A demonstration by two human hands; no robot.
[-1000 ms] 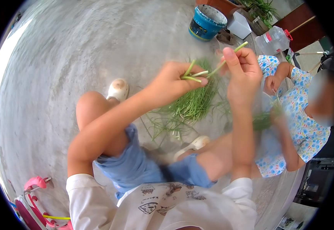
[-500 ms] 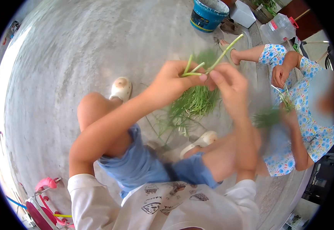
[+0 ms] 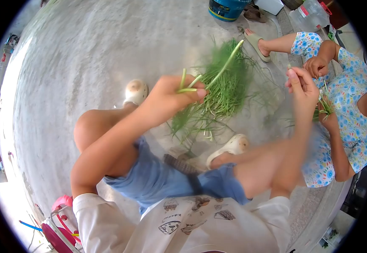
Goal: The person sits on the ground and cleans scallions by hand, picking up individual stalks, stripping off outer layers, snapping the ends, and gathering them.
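Note:
Several green stalks stick out between the thumb and fingers of my left hand, one of them much longer than the others. Beyond and below that hand a pile of thin green stems lies on the concrete floor. Off to the right, my right hand is raised, away from the stalks, its thumb and index finger pinched together. A tiny pale bit shows at those fingertips, too small to name.
At the right sits a person in a flowered outfit, holding green stems. A blue bucket, a white box and a plastic bottle stand at the top. A pink-framed object is at the lower left.
My right hand has left the stalks and moved right. My left hand, still gripping them, has shifted left and slightly down. The view has tilted, so the bucket sits higher.

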